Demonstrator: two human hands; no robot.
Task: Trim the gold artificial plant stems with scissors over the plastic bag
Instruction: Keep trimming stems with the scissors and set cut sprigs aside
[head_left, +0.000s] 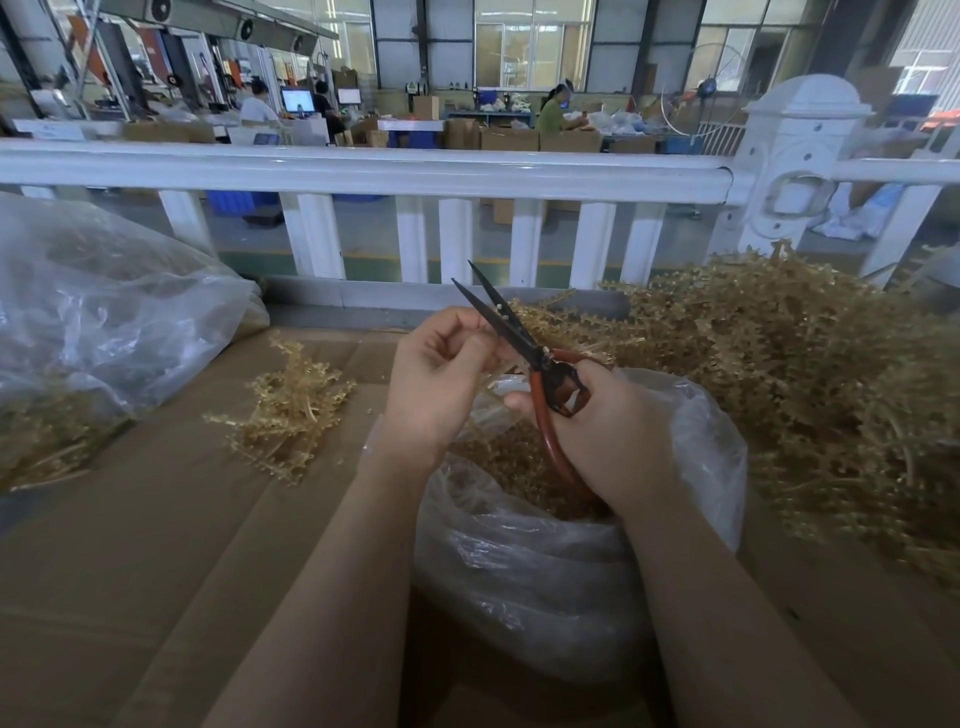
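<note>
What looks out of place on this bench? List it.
Little stands out. One small gold bunch lies alone on the cardboard, apart from the big pile at right. A few tiny bits sit on the cardboard near it, outside the bag. The scissors look intact.

Ahead of you a white fence rail (363, 176) runs across, with a moulded white post (795, 166) at its right. Beyond it you see stacked cardboard boxes (511, 137), lit computer monitors (297, 100), a blue crate (236, 201) and seated workers (551, 111) under large windows (530, 47).
</note>
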